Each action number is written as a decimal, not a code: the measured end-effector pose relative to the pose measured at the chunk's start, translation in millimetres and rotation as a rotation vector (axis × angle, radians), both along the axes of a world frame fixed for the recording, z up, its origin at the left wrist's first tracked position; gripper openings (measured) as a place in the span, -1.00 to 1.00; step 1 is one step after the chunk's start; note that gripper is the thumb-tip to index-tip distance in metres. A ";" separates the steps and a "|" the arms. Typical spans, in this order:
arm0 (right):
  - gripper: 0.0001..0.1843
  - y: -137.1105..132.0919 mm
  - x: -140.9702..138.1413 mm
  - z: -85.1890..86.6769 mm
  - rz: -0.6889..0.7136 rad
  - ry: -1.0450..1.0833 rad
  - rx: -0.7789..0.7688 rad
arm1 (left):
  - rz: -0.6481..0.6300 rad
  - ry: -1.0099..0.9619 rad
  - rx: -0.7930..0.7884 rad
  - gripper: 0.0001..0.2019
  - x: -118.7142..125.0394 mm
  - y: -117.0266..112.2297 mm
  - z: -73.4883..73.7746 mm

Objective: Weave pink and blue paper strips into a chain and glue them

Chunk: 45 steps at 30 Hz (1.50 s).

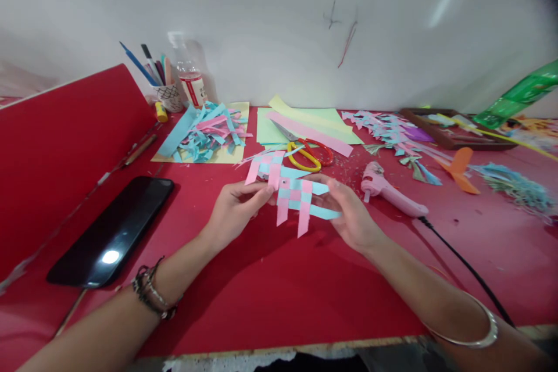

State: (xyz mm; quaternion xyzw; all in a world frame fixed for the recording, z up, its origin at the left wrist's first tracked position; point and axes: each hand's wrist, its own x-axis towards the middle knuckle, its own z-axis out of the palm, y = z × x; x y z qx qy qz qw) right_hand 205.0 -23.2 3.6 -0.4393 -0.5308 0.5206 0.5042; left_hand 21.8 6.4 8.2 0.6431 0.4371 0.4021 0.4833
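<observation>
A woven piece of pink and light-blue paper strips (296, 196) is held just above the red table (283, 290). My left hand (235, 212) pinches its left side with closed fingers. My right hand (351, 215) grips its right side, fingers curled round the strip ends. A second woven pink-and-blue piece (268, 167) lies on the table just behind the held one. Yellow-and-red scissors (307, 154) rest beyond it, on sheets of green and pink paper (305, 125).
A pink glue gun (392, 192) with a black cord lies right of my hands. A black phone (115, 229) lies at left. A pile of cut strips (207, 131), a pen cup (168, 93), a bottle (189, 78), paper figures (392, 131), a tray (453, 131) line the wall.
</observation>
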 end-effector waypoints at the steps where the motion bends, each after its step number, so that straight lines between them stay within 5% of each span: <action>1: -0.67 -0.8 0.2 -0.9 0.030 -0.010 0.020 | 0.006 -0.005 -0.004 -0.77 0.5 -0.2 0.0; 6: -0.57 -2.6 -0.3 -2.8 0.058 -0.030 0.097 | 0.035 -0.009 0.022 -0.79 2.0 -0.7 -2.9; 13: -0.76 -3.1 -5.8 3.8 -0.089 -0.397 0.030 | -0.020 0.026 0.077 -0.81 5.0 -0.3 -7.8; 45: -0.83 -5.5 -13.1 -0.4 -0.006 -0.472 0.094 | -0.063 0.020 -0.035 -0.81 11.2 -3.5 -12.9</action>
